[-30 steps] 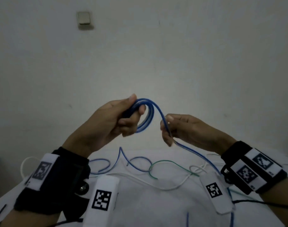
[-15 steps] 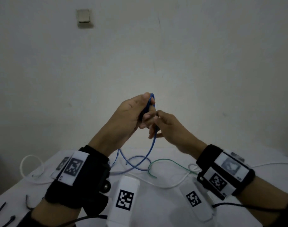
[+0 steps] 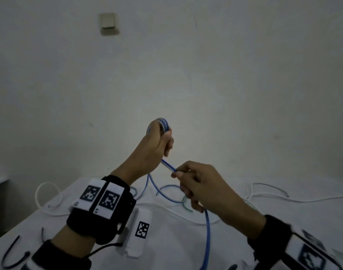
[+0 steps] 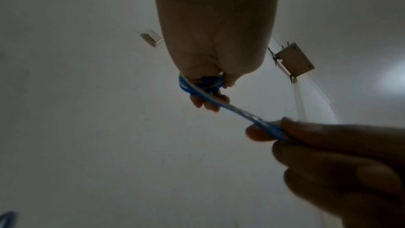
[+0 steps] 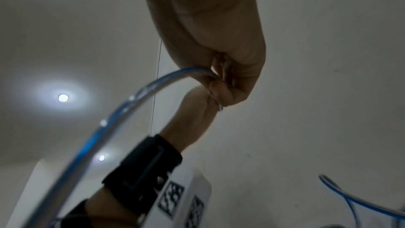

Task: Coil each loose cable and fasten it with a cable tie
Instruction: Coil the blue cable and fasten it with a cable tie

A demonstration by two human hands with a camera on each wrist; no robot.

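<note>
My left hand [image 3: 164, 137] is raised in front of the wall and grips a small coil of the blue cable [image 3: 163, 123]; its loops show above my fist. In the left wrist view the coil [image 4: 201, 82] sits wrapped in my curled fingers. From there a short taut stretch of the cable runs down to my right hand [image 3: 178, 173], which pinches it between thumb and forefinger. In the right wrist view the cable [image 5: 131, 100] curves out of that pinch. The free length [image 3: 207, 230] hangs from my right hand down to the table.
On the white table [image 3: 176, 250] lie loose white cables [image 3: 47, 193], another white one [image 3: 283, 199] at the right, and a green cable [image 3: 186, 206]. Black cable ties [image 3: 12, 258] lie at the front left corner. A switch [image 3: 107, 21] is on the wall.
Half a second ago both hands met at the coil. Since then my right hand has slid down and right along the cable, and my left hand has risen with the coil.
</note>
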